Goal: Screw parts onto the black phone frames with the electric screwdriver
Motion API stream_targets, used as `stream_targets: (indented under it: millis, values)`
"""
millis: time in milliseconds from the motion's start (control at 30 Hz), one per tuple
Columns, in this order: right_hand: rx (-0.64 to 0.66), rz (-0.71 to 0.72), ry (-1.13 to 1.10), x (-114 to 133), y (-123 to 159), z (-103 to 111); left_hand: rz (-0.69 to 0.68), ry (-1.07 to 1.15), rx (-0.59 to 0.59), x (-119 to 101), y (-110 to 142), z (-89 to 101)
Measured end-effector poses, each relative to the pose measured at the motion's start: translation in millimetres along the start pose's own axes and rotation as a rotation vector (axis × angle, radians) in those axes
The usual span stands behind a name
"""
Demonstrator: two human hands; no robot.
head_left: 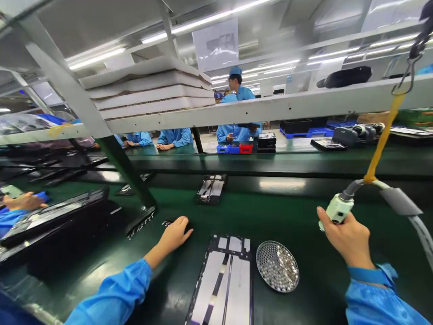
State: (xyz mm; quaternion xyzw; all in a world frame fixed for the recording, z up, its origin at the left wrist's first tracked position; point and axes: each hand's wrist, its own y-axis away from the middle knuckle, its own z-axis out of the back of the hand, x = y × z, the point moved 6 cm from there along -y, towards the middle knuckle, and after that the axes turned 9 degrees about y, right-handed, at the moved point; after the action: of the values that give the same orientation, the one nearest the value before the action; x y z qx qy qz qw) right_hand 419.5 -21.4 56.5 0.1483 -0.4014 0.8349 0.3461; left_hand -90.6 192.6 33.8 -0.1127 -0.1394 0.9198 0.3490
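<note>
My left hand (174, 234) rests on the green bench with its fingers curled over a small dark part (167, 223) that I cannot make out. My right hand (348, 239) is closed round the grip of a pale green electric screwdriver (337, 208) that hangs from a yellow cord (384, 135) and trails a grey cable (416, 221). Between my hands lies a flat device frame (225, 282) with silvery panels. A round perforated metal dish (277, 265) of small screws sits just right of the frame.
Another device frame (211, 187) lies farther back on the belt. Black trays (54, 221) stand at the left, where another worker's hand (22, 201) shows. Foam sheets (149, 90) are stacked on the overhead shelf. Several workers in blue (237, 90) sit and stand across the line.
</note>
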Motion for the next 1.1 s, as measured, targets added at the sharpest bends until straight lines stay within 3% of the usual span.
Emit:
stream_targets:
  millis: [167,300,500,633,867,967,1100]
  values:
    - [-0.018,-0.102,0.040,1,-1,11,0.083,0.107,-0.006,1,-7,-11.1]
    - [-0.008,-0.099,0.065,8,-2,18,0.213,0.275,0.015,9,-13,-16.1]
    - [-0.019,-0.086,-0.002,14,-1,22,0.427,0.488,-0.033,13,-17,4.8]
    - [-0.029,-0.101,-0.049,15,1,23,0.467,0.714,0.015,-33,-15,9.2]
    - [-0.033,-0.085,-0.033,19,2,23,0.329,1.136,0.266,-151,-43,-33.3]
    - [-0.006,-0.058,-0.036,20,4,19,0.251,1.166,0.294,-176,-56,-53.6]
    - [0.006,-0.070,-0.069,21,6,17,0.153,1.107,0.269,-187,-57,-71.0]
